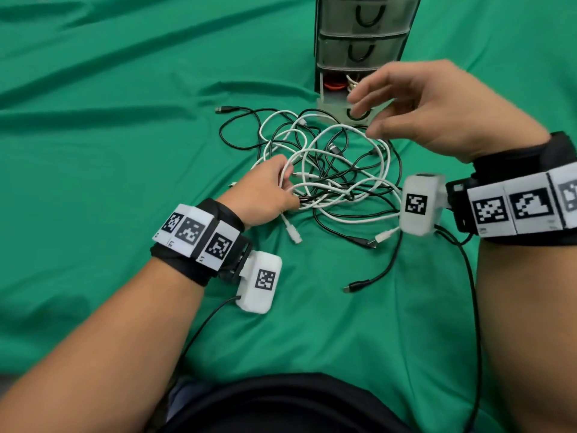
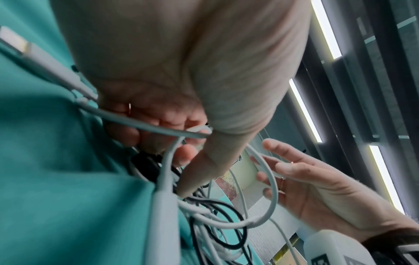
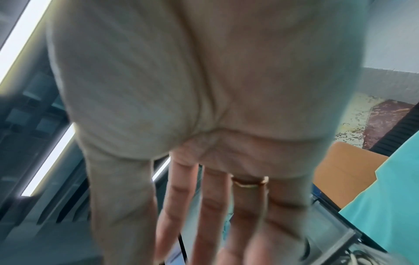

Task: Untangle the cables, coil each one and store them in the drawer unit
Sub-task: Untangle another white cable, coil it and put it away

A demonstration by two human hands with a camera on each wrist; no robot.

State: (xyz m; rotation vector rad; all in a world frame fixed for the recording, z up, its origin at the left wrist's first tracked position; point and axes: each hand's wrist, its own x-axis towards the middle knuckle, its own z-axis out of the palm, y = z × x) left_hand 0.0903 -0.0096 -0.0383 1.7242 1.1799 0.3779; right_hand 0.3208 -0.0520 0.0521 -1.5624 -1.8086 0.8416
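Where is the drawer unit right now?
In the head view the drawer unit stands at top centre on the green cloth, just behind the cable tangle, its bottom drawer pulled open beneath the right hand.

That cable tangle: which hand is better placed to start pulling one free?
Probably the left hand: it already grips white strands at the cable tangle's edge. The right hand hovers open above, holding nothing.

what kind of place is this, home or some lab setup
Probably a lab or office set up for recording: a green cloth covers the table, tagged bands wrap both wrists, and long strip ceiling lights run overhead.
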